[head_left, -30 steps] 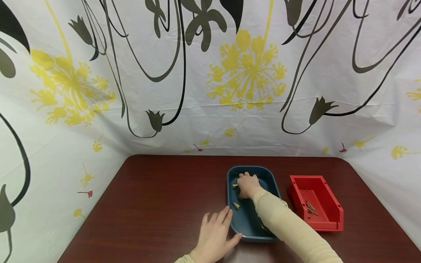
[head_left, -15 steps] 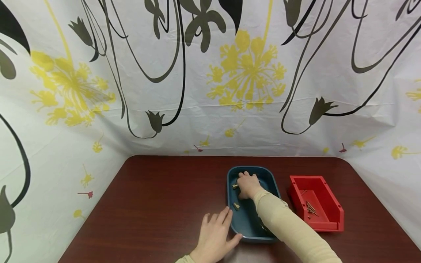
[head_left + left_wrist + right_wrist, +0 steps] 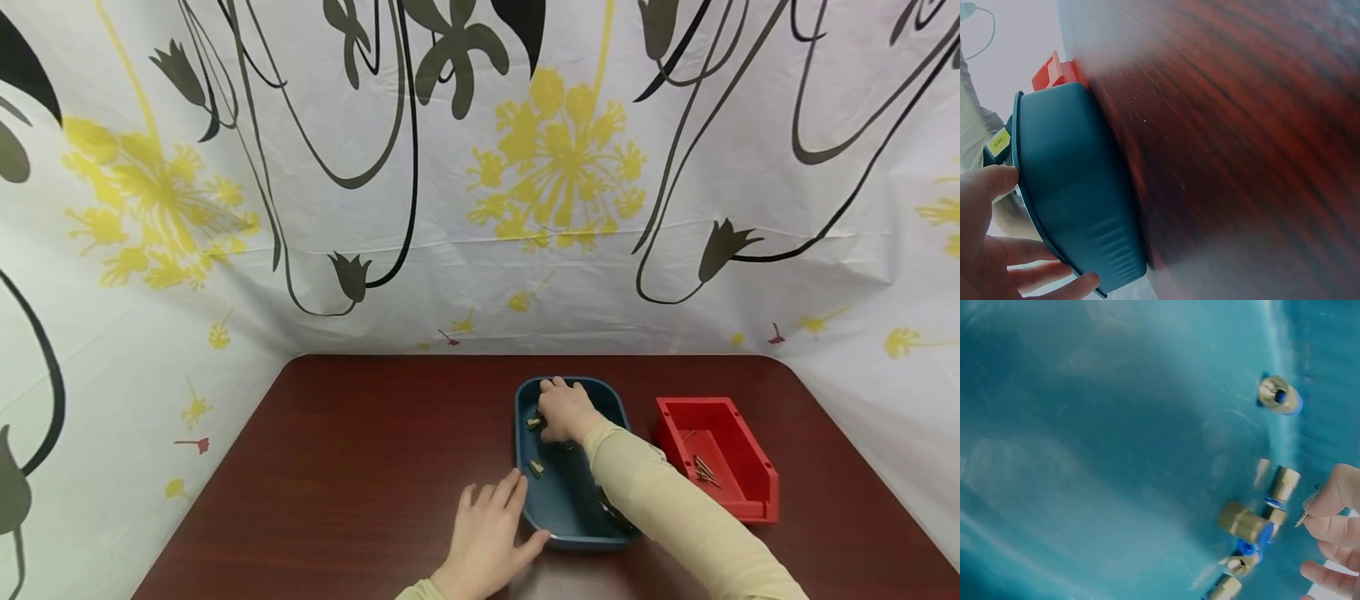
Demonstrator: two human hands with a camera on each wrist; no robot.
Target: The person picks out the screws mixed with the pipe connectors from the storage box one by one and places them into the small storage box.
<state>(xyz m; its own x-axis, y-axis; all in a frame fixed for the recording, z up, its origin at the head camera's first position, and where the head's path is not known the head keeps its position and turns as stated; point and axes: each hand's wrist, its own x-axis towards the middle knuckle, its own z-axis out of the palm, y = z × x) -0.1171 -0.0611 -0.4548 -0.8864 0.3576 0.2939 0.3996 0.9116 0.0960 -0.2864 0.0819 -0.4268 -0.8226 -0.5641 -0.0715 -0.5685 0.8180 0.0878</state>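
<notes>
**Sorting screws out of the blue tray, partly done**

The right hand (image 3: 564, 408) pinches a small screw (image 3: 1302, 519) over the blue tray (image 3: 557, 517). The left hand (image 3: 491, 537) lies flat, steadying the tray's rim. Several screws (image 3: 702, 471) already lie in the red bin (image 3: 750, 500); brass fittings (image 3: 1254, 525) remain in the tray.
</notes>
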